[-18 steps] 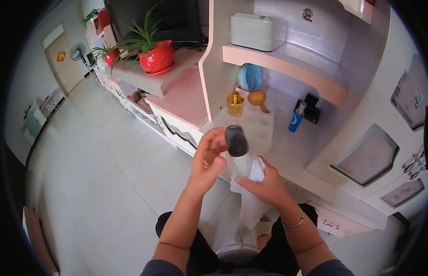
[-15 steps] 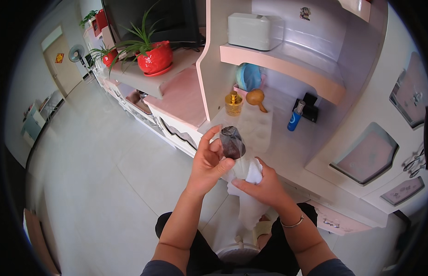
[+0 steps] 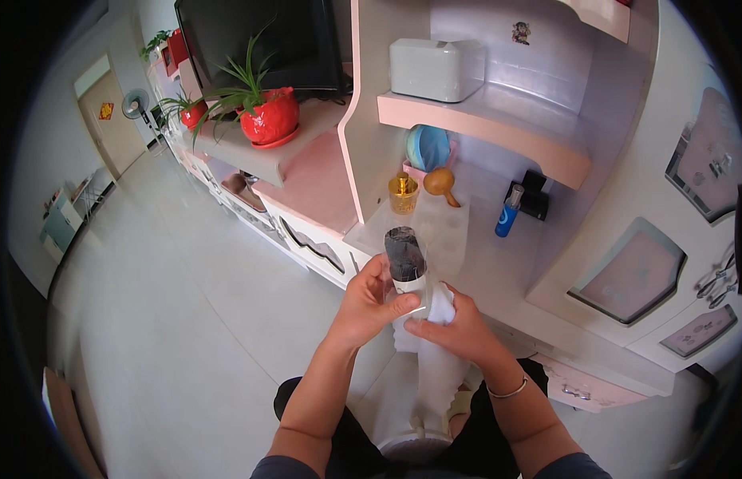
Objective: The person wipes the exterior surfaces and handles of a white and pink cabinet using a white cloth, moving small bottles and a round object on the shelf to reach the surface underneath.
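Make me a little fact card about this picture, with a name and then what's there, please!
Left hand: holding a dark and see-through object
Right hand: holding a white cloth, which hangs down
Counter: gold bottle, brown gourd-shaped thing, blue bottle
Shelf above: pale box
By the TV: spiky green plant in a red pot

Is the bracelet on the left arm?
No, the bracelet is on the right arm, whose hand holds the cloth.
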Available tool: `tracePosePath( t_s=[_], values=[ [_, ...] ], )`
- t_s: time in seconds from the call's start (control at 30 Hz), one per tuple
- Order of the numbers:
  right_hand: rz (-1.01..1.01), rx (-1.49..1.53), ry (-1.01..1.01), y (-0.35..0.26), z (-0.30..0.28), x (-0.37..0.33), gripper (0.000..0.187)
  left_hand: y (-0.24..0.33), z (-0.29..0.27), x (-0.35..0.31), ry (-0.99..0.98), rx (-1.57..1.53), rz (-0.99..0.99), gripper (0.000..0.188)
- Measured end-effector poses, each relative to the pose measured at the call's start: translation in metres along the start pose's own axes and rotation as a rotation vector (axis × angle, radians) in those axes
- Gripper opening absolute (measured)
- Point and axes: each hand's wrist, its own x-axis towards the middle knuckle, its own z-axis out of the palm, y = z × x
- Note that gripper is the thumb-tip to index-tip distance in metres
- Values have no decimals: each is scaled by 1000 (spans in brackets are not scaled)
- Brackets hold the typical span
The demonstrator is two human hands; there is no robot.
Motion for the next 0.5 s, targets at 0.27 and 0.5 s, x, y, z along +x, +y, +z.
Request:
tracePosePath(
  t_s=[0.27,0.5],
  values=[
    [152,5,-157,0,-27,7,49,20,7,26,223,84,137,53],
    [178,-57,-122,-5,-62,11,49,18,8,99,431,312,185,55]
  ],
)
